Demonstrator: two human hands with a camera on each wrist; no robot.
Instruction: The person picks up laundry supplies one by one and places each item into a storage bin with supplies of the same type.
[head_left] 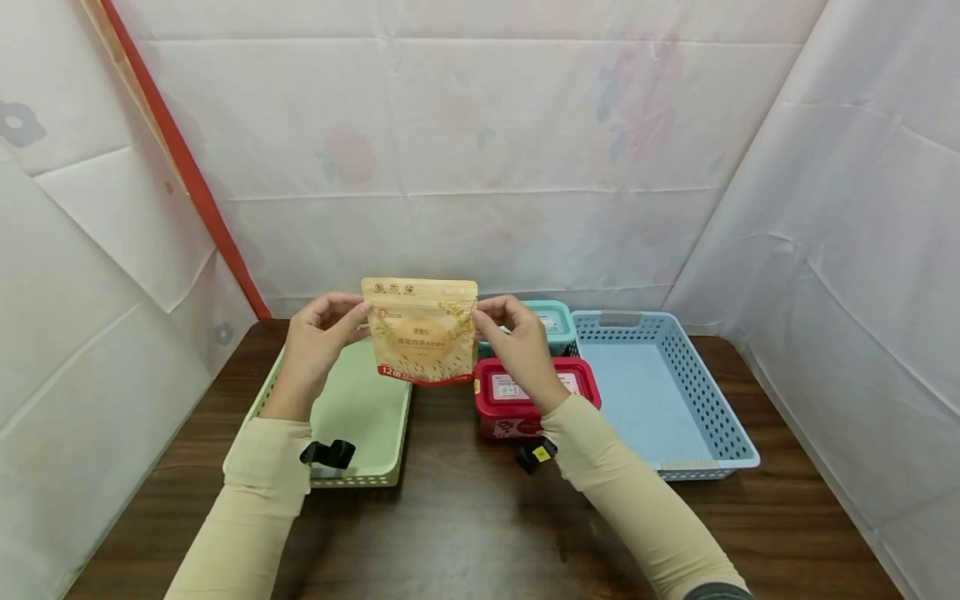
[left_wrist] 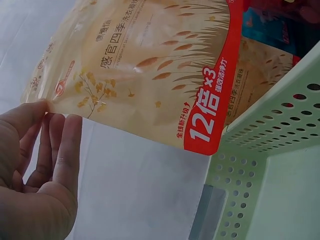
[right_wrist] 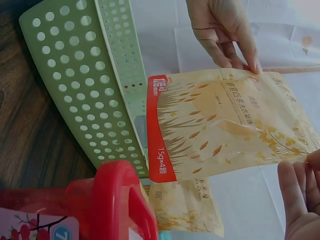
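Observation:
A beige pouch of laundry pods [head_left: 420,337] with a red bottom band is held upright between both hands, above the table. My left hand [head_left: 318,342] pinches its upper left edge between thumb and fingers. At the opposite edge, my right hand [head_left: 521,350] pinches it the same way. The left wrist view shows the left hand [left_wrist: 42,170] at the pouch's top corner. Behind the held pouch is a second beige pouch [right_wrist: 187,205], hidden in the head view. A red lidded box [head_left: 510,427] sits below the right hand, partly covered by it.
On the left lies a light green perforated basket [head_left: 393,478], under the left forearm. A light blue perforated basket [head_left: 693,392] stands at the right. Between them, behind the red box, is a teal lidded box [head_left: 557,321]. White curtains [head_left: 480,125] enclose the brown table [head_left: 457,517].

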